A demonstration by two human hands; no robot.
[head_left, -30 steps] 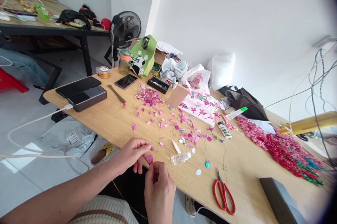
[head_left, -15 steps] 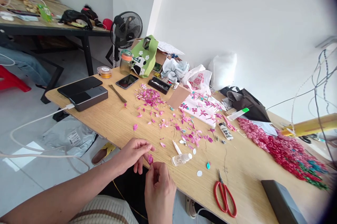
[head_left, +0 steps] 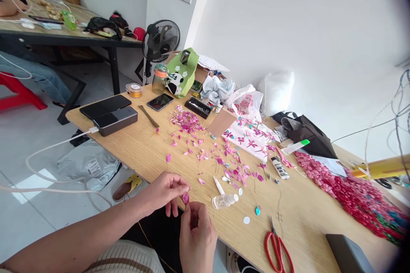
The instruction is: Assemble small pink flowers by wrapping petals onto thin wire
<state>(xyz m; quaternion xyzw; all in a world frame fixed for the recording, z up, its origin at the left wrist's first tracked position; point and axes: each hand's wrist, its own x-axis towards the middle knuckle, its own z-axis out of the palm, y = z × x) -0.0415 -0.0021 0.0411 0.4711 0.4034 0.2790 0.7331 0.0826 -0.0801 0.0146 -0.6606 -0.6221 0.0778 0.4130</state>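
Note:
At the near edge of the wooden table (head_left: 144, 149), my left hand (head_left: 165, 191) pinches a small pink petal (head_left: 185, 198) between thumb and fingertips. Just below and to the right, my right hand (head_left: 197, 232) has its fingers curled in a pinch close to the same petal; what they grip is too small to make out. A small clear glue bottle (head_left: 225, 200) lies on its side just right of my hands. Loose pink petals (head_left: 188, 123) are scattered across the middle of the table.
Red-handled scissors (head_left: 278, 245) lie at the near right. A heap of pink and red flowers (head_left: 355, 196) fills the right side. A power bank (head_left: 115, 120), tablet (head_left: 105, 106) and phone (head_left: 159, 101) sit at the left, a green bag (head_left: 183, 73) and fan (head_left: 160, 41) behind.
The view has shifted, so everything sits a little further right and lower in frame. Both hands stay together at the petal with barely any movement.

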